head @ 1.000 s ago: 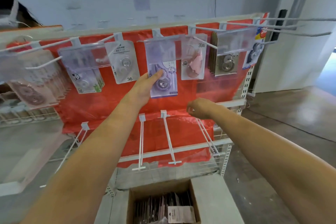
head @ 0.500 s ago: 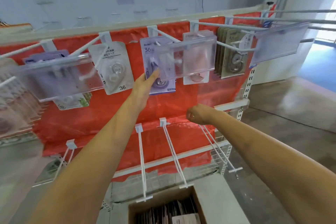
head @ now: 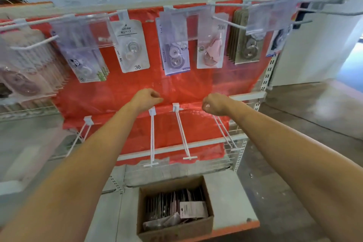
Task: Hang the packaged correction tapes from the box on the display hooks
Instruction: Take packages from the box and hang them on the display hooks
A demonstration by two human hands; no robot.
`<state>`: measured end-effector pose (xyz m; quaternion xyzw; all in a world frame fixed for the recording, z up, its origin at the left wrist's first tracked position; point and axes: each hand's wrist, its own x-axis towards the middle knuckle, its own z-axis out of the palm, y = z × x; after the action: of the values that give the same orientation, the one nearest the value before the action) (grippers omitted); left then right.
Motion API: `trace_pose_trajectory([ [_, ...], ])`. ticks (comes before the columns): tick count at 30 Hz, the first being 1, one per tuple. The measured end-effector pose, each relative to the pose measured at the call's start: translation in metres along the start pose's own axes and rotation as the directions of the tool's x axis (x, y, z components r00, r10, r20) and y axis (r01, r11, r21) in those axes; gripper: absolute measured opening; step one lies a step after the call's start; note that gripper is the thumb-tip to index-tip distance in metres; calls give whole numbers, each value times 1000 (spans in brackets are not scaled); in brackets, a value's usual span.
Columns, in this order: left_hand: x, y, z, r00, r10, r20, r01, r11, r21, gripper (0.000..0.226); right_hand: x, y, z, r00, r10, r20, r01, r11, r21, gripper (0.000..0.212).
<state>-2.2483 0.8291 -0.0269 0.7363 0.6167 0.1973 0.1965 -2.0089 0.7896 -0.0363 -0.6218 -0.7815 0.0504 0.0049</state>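
An open cardboard box (head: 176,229) of packaged correction tapes (head: 191,209) sits on the low shelf base below me. On the upper hooks hang a purple pack (head: 174,55), a white pack marked 36 (head: 132,45), a pink pack (head: 211,51) and a brown stack (head: 245,45). My left hand (head: 146,98) is below the purple pack with its fingers curled and holds nothing. My right hand (head: 213,104) is a fist beside it and also holds nothing. Both hover just above the bare lower hooks (head: 182,133).
The red back panel (head: 127,88) carries two rows of white hooks. Clear price-tag flaps (head: 82,31) hang at the upper hook tips, which jut toward me. More packs fill the far-left hooks (head: 25,76). Concrete floor (head: 314,114) lies to the right.
My left hand has let go of the purple pack and dropped to the lower hook row, curling its fingers. The right hand stays a fist in about the same place.
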Motion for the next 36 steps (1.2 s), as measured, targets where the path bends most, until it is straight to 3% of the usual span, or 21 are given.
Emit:
trace_pose_trajectory([
  [6,-71,22,23,999,39,19,-43,969,245,37,-56,-17,5,998,-61,-2,61,998,27,33],
  [16,-176,20,101,986,-83,145,56,981,186,29,-129,-32,63,990,-58,130,55,998,32,31],
  [20,-202,1,128,961,-130,245,82,977,196,29,-144,-34,94,978,-6,207,0,1000,31,20],
  [27,-219,-60,174,909,-200,367,116,964,238,26,-143,-39,171,917,89,389,-131,988,84,22],
  [32,-215,-127,210,858,-304,414,198,939,281,19,-124,-53,236,882,107,458,-181,976,119,11],
  [36,-211,-184,243,842,-348,413,230,923,308,24,-108,-62,297,856,134,499,-223,967,121,25],
])
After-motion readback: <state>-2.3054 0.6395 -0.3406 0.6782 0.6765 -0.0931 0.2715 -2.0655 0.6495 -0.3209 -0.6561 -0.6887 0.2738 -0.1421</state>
